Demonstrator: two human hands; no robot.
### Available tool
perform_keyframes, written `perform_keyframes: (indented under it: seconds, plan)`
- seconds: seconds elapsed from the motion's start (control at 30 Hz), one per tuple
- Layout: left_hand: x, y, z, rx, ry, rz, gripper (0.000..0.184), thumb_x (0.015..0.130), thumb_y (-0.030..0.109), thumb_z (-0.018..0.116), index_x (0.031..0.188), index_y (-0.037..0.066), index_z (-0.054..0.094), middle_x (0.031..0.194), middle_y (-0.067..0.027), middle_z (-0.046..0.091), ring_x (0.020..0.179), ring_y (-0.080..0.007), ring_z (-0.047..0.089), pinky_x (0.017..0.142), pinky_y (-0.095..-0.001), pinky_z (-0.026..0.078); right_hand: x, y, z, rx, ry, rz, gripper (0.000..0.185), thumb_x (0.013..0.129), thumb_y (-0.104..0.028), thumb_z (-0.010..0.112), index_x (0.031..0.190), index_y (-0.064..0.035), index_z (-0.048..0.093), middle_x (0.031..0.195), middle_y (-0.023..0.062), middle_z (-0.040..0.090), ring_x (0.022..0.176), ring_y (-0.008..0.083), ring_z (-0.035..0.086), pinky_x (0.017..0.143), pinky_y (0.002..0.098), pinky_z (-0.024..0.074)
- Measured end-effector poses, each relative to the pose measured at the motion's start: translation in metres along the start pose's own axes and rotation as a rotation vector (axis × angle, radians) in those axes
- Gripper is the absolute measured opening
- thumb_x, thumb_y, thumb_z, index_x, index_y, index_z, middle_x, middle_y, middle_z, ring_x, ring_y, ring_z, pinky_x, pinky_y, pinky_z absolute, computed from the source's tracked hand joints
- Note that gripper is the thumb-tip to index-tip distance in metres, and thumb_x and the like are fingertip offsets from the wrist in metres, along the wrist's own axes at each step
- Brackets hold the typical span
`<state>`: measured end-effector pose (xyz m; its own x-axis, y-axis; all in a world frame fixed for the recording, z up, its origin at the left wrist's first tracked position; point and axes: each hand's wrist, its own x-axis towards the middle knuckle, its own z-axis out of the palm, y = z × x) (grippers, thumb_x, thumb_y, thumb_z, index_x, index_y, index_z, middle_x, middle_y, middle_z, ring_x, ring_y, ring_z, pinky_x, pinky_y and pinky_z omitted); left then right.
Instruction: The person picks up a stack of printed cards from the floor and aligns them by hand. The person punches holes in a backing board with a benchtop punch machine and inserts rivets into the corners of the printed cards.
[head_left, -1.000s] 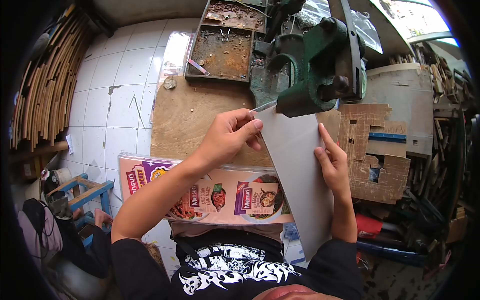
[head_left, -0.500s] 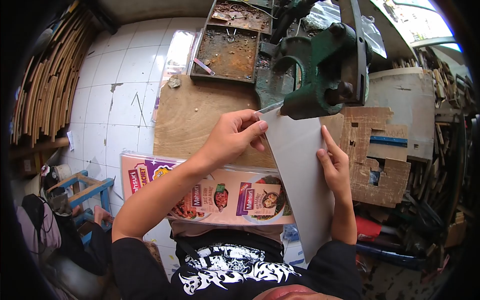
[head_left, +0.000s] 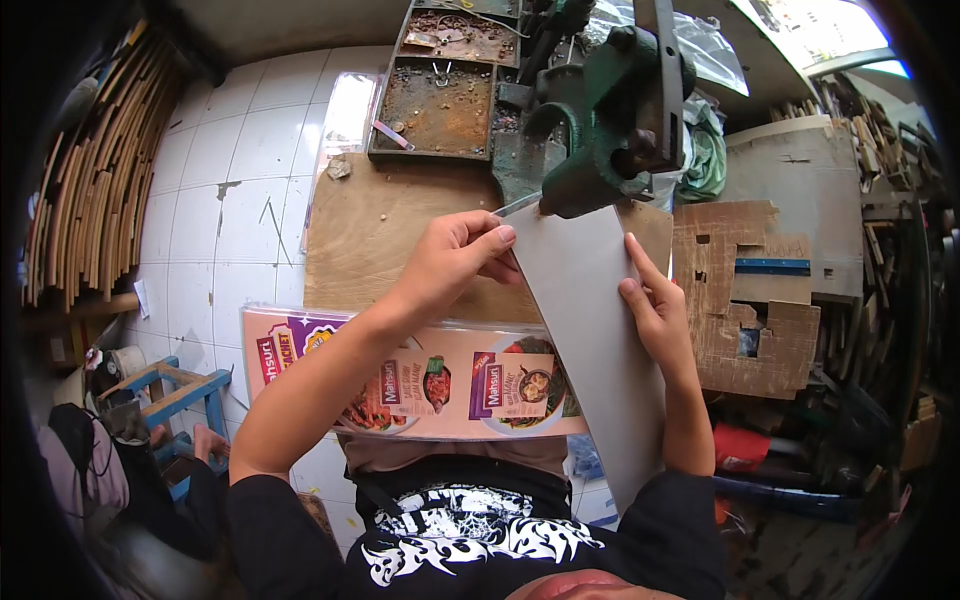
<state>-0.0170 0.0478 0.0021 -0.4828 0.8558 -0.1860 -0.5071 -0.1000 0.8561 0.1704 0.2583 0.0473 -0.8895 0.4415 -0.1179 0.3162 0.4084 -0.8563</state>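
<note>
A long flat pale grey panel (head_left: pixel 590 320) lies slanted, its far end under the head of a green cast-metal hand press (head_left: pixel 590 180). A thin clear edge shows at its far left corner. My left hand (head_left: pixel 465 250) pinches the panel's left edge near that corner, thumb on top and the other fingers curled beneath. On the opposite edge, my right hand (head_left: pixel 655 310) grips the panel, with thumb and index finger on its upper face and the remaining fingers hidden. Beneath the panel's near half is a stack of printed food signs (head_left: pixel 460 390) in clear covering.
A rusty compartment tray (head_left: pixel 440 105) with small bits stands left of the press on a wooden board (head_left: pixel 370 230). Cut-out brown board (head_left: pixel 720 330) lies at right. Wood strips (head_left: pixel 90 180) lean at far left. A blue stool (head_left: pixel 190 395) and another person's foot (head_left: pixel 210 442) are lower left.
The camera view has shifted a little, so the press and tray sit further left and higher. Both hands keep their hold on the panel, whose far end stays under the press head.
</note>
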Motion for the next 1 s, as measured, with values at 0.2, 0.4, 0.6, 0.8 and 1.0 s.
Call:
perform_keyframes:
  seconds: [0.2,0.4,0.6,0.8,1.0]
  plan:
    - [0.000,0.002,0.000,0.040,-0.001,-0.004,0.024,0.099,0.020,0.053,0.097,-0.003,0.061,0.089,-0.0119,0.067,0.077,-0.0180,0.068,0.075,-0.0287,0.056,-0.001,0.009,0.001,0.004,0.036,-0.064,0.051,0.092,-0.005,0.059,0.141,-0.0085,0.047,0.107,0.0082,0.068,0.073,0.0054,0.051,0.068,0.0219,0.0469]
    - [-0.001,0.001,0.000,0.059,-0.009,-0.003,0.024,0.098,0.021,0.054,0.097,-0.002,0.060,0.089,-0.0125,0.067,0.077,-0.0180,0.068,0.075,-0.0285,0.056,-0.002,0.011,0.002,0.019,0.056,-0.088,0.051,0.091,-0.008,0.061,0.141,-0.0105,0.047,0.096,0.0081,0.068,0.067,0.0055,0.047,0.065,0.0230,0.0459]
    - [-0.001,0.003,0.000,0.087,0.012,-0.013,0.024,0.098,0.022,0.055,0.097,-0.001,0.060,0.088,-0.0132,0.068,0.076,-0.0184,0.068,0.074,-0.0279,0.056,-0.003,0.011,0.001,0.027,0.049,-0.085,0.050,0.092,-0.009,0.061,0.141,-0.0108,0.048,0.102,0.0111,0.069,0.072,0.0069,0.052,0.070,0.0245,0.0482]
    - [-0.002,0.001,-0.002,0.049,0.022,-0.014,0.021,0.097,0.021,0.058,0.093,0.000,0.058,0.087,-0.0130,0.068,0.074,-0.0186,0.069,0.072,-0.0280,0.057,-0.004,0.008,0.000,-0.003,0.047,-0.080,0.050,0.092,-0.009,0.061,0.140,-0.0111,0.048,0.111,0.0181,0.068,0.083,0.0103,0.060,0.078,0.0272,0.0495]
    - [-0.002,0.002,-0.001,0.043,0.021,-0.004,0.021,0.097,0.020,0.058,0.092,0.000,0.057,0.086,-0.0129,0.068,0.074,-0.0185,0.069,0.071,-0.0281,0.057,-0.003,0.005,0.001,-0.041,0.059,-0.108,0.050,0.092,-0.009,0.060,0.140,-0.0093,0.048,0.110,0.0209,0.067,0.085,0.0117,0.061,0.080,0.0278,0.0494]
